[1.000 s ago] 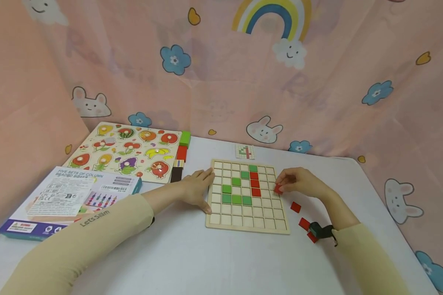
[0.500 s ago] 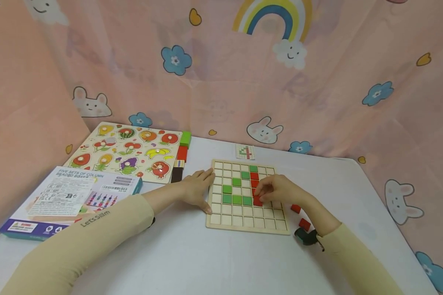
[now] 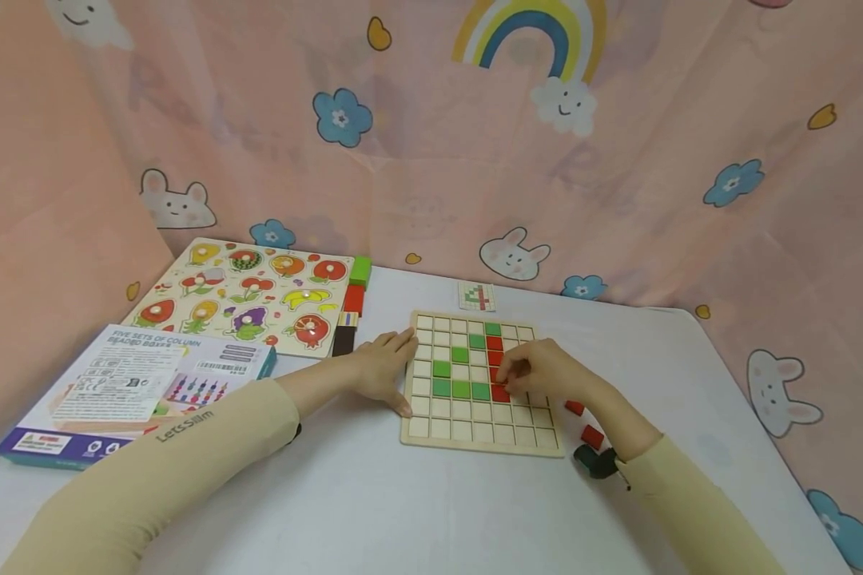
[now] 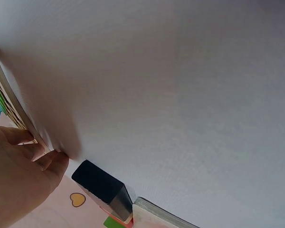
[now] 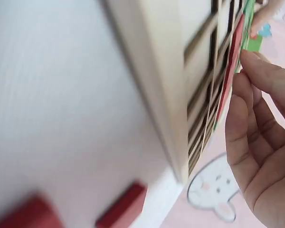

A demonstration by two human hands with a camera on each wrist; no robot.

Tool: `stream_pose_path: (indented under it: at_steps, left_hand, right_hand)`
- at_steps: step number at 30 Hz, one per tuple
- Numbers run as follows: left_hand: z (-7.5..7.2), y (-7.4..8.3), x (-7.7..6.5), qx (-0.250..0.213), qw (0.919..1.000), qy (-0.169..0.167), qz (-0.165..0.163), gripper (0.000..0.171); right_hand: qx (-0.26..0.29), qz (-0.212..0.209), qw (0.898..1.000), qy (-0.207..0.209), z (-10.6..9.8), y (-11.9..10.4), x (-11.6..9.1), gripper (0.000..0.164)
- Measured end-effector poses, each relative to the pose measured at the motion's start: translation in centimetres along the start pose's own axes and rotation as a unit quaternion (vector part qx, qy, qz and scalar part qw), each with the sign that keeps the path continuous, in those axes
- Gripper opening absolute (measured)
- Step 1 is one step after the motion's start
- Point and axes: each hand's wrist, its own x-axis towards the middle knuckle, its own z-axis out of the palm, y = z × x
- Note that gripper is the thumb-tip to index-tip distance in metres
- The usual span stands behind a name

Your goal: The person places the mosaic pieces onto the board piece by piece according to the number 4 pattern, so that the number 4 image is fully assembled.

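Observation:
A wooden grid board (image 3: 482, 447) lies on the white table, with green tiles (image 3: 461, 389) and red tiles (image 3: 495, 343) in some cells. My right hand (image 3: 546, 371) is over the board, its thumb and fingertips at the lowest red tile (image 3: 499, 393) of the column. In the right wrist view the fingers (image 5: 236, 118) are bent and the tips close together; the contact with the tile is partly hidden. My left hand (image 3: 383, 371) rests with spread, mostly straight fingers against the board's left edge.
Loose red tiles (image 3: 592, 437) lie right of the board, near my right wrist. A small pattern card (image 3: 478, 296) is behind it. To the left are a fruit puzzle (image 3: 273, 279), a printed box (image 3: 158, 383) and coloured blocks (image 3: 354, 300). A pink curtain (image 3: 417, 184) hangs behind.
My right hand has moved left from the board's right edge, bringing a red tile to the cell below the other red ones. Over the last half second it barely moves. The left hand stays put.

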Motion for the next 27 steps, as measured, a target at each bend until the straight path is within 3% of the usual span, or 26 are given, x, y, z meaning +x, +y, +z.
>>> stream_pose_path:
  at_steps: [11, 20, 27]
  left_hand:
    - [-0.1, 0.1, 0.0, 0.001, 1.0, -0.002, 0.0, 0.118]
    - [-0.1, 0.1, -0.1, 0.001, 1.0, -0.003, 0.0, 0.118]
    - [0.0, 0.1, 0.0, 0.0, 1.0, -0.001, 0.0, 0.118]
  right_hand:
    - [-0.005, 0.03, 0.999, 0.015, -3.4, 5.3, -2.7, 0.009]
    - [0.09, 0.051, 0.989, -0.104, -4.5, 9.0, -4.7, 0.029]
    - [0.097, 0.044, 0.989, -0.103, -3.9, 9.5, -4.7, 0.031]
